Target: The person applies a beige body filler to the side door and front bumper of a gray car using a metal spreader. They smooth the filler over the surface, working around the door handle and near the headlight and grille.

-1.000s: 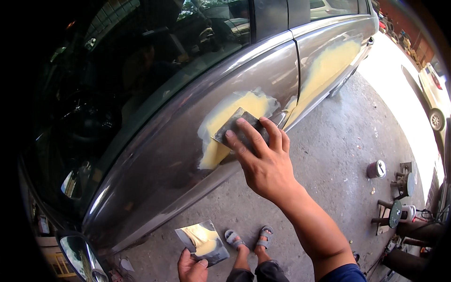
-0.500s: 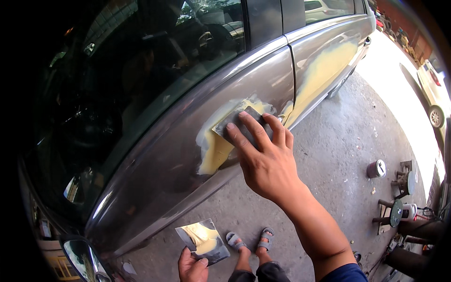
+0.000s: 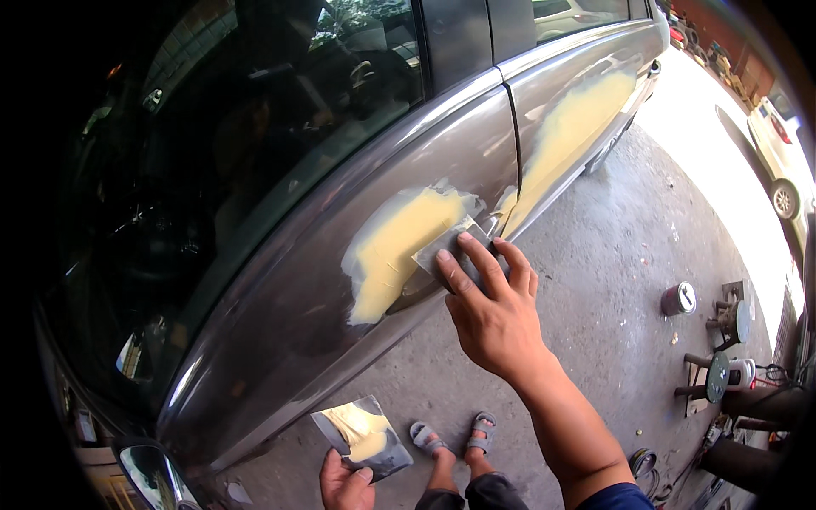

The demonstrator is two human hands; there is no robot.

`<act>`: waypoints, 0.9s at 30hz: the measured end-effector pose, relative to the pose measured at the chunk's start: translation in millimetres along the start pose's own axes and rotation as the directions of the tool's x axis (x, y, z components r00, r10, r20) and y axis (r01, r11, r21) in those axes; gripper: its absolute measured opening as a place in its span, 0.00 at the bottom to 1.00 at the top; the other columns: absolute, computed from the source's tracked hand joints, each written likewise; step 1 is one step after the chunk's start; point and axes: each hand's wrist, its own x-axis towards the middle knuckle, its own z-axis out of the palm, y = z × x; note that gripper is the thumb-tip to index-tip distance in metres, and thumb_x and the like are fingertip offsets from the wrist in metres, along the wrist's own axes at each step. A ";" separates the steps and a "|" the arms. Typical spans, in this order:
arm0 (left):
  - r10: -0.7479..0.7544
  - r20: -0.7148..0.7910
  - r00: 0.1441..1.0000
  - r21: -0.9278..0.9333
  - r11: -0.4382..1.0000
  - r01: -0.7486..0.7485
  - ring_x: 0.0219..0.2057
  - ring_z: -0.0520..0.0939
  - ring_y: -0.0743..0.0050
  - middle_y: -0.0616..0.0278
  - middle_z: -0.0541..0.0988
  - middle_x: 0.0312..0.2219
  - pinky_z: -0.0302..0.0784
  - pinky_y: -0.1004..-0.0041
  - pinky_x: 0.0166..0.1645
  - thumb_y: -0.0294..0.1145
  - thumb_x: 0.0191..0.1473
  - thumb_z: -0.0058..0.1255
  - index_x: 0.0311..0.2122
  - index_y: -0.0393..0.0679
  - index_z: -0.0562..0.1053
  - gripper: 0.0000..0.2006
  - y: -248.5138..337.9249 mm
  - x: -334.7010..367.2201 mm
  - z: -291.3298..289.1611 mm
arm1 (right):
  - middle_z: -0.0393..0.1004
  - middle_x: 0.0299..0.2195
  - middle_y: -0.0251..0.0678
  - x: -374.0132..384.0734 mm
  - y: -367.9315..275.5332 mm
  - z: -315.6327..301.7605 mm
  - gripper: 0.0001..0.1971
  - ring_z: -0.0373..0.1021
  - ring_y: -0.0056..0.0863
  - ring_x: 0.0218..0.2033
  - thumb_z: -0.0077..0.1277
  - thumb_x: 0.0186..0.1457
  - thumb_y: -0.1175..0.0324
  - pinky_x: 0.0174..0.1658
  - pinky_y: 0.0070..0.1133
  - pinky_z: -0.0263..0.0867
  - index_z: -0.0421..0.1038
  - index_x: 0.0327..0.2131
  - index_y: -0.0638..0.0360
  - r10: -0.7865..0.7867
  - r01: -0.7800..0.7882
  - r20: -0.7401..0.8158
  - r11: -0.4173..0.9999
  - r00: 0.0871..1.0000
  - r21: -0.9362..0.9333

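My right hand (image 3: 500, 319) grips a thin dark grey putty spreader (image 3: 433, 257), its fingertips pressed flat on the blade. The spreader lies against the lower edge of a yellow filler patch (image 3: 395, 242) on the grey car door (image 3: 297, 285); whether it touches the panel cannot be made out. Pale, thinly smeared margins ring that patch. Lower down, my left hand (image 3: 347, 486) pinches the corner of a dark square plate (image 3: 398, 456), thumb on top. A thick mound of yellow filler (image 3: 353, 422) sits on this plate, apart from the car.
Another long filler patch (image 3: 578, 127) covers the adjoining door. A side mirror (image 3: 151, 467) juts out at lower left. On the concrete floor (image 3: 586, 280) stand a can (image 3: 678, 299) and small stools (image 3: 714, 378); cables lie nearby. A white car (image 3: 782, 153) is outside at far right.
My right hand has drawn the spreader down and rightward across the door, uncovering more of the yellow patch, which looks smoother. My left hand holds its plate in nearly the same place.
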 end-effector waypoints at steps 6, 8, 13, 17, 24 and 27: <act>0.008 -0.007 1.000 0.018 1.000 -0.008 0.54 0.69 0.59 0.49 0.68 0.52 0.63 0.61 0.60 0.17 0.39 0.39 0.59 0.32 0.56 0.34 5.6 3.5 4.4 | 0.61 0.56 0.34 36.1 0.3 -4.2 0.23 0.55 0.47 0.55 0.50 0.50 0.70 0.53 0.39 0.54 0.67 0.52 0.45 -0.077 0.077 0.019 0.997 0.997 -0.021; 0.026 -0.013 1.000 0.025 0.999 -0.025 0.54 0.70 0.58 0.49 0.68 0.52 0.63 0.61 0.60 0.17 0.39 0.39 0.59 0.32 0.56 0.35 5.1 5.8 4.2 | 0.60 0.57 0.34 24.2 5.2 6.2 0.23 0.55 0.47 0.54 0.50 0.50 0.71 0.53 0.40 0.54 0.67 0.52 0.45 -0.079 0.079 0.015 0.997 0.997 -0.025; 0.045 0.003 0.999 -0.045 0.998 -0.045 0.55 0.69 0.59 0.50 0.67 0.53 0.63 0.60 0.60 0.17 0.38 0.39 0.60 0.35 0.55 0.37 6.5 18.2 18.2 | 0.60 0.56 0.33 -9.9 28.8 26.0 0.23 0.55 0.48 0.54 0.51 0.50 0.71 0.52 0.39 0.54 0.67 0.52 0.45 -0.037 0.038 0.014 0.997 0.999 -0.068; 0.060 0.030 0.998 -0.124 0.991 -0.056 0.57 0.67 0.58 0.51 0.66 0.55 0.63 0.59 0.60 0.17 0.40 0.36 0.62 0.38 0.54 0.37 25.5 26.5 39.2 | 0.62 0.56 0.36 -33.4 -4.4 -5.7 0.25 0.58 0.49 0.52 0.56 0.46 0.70 0.51 0.38 0.57 0.68 0.52 0.47 0.008 -0.013 0.024 0.969 1.000 0.246; 0.054 0.135 0.989 -0.187 0.982 -0.028 0.57 0.67 0.58 0.52 0.64 0.57 0.61 0.56 0.62 0.15 0.44 0.36 0.62 0.41 0.53 0.35 53.8 35.9 82.9 | 0.62 0.57 0.40 -85.0 -29.6 -32.5 0.24 0.58 0.49 0.54 0.58 0.48 0.69 0.56 0.39 0.55 0.71 0.51 0.51 -0.235 0.027 0.044 0.290 0.971 0.957; 0.069 0.154 0.986 -0.185 0.982 -0.040 0.57 0.67 0.58 0.53 0.64 0.57 0.62 0.56 0.61 0.15 0.44 0.36 0.62 0.42 0.54 0.35 65.3 36.6 78.3 | 0.64 0.56 0.36 -80.4 -16.4 -40.4 0.23 0.58 0.49 0.53 0.59 0.46 0.69 0.54 0.39 0.56 0.73 0.49 0.49 -0.225 0.061 0.126 0.674 0.966 0.737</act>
